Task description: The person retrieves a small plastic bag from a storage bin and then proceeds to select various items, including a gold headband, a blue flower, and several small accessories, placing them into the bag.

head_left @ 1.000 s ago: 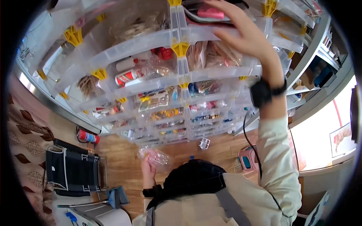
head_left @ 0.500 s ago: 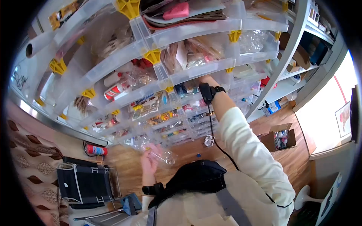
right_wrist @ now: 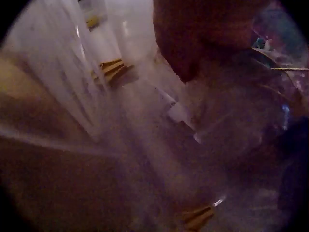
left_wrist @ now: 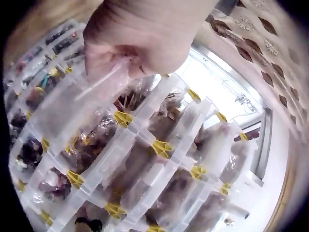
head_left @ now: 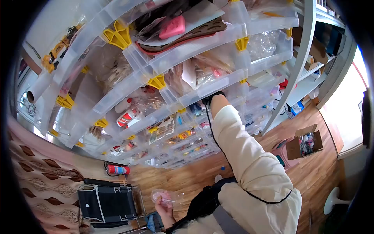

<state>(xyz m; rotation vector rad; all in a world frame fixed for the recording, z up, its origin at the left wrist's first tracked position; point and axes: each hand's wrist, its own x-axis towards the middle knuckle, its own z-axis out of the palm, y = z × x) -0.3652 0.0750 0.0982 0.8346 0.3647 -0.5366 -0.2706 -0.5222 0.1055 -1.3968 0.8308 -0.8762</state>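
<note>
In the head view my left hand (head_left: 165, 212) is held low over the floor and grips a clear plastic bag (head_left: 170, 197) with thin pale sticks in it. The left wrist view shows the fingers curled round the gathered bag (left_wrist: 67, 113). My right arm reaches into an open-front clear bin (head_left: 194, 109) in the middle of the rack, under a bin of bagged goods (head_left: 210, 72). The bin above hides that hand in the head view. Dark and blurred, the right hand (right_wrist: 207, 36) shows in its wrist view among clear wrapping; I cannot tell what its fingers hold.
Clear stacked bins with yellow connectors (head_left: 156, 82) fill the space ahead. A grey-white shelf upright (head_left: 290, 82) stands to the right. On the floor are an open cardboard box (head_left: 294, 148), a folding chair (head_left: 109, 204) and a fire extinguisher (head_left: 117, 169).
My right hand has come down from the upper bins and gone into a middle bin. The left hand still grips the bag, now lower in view. The head view has shifted.
</note>
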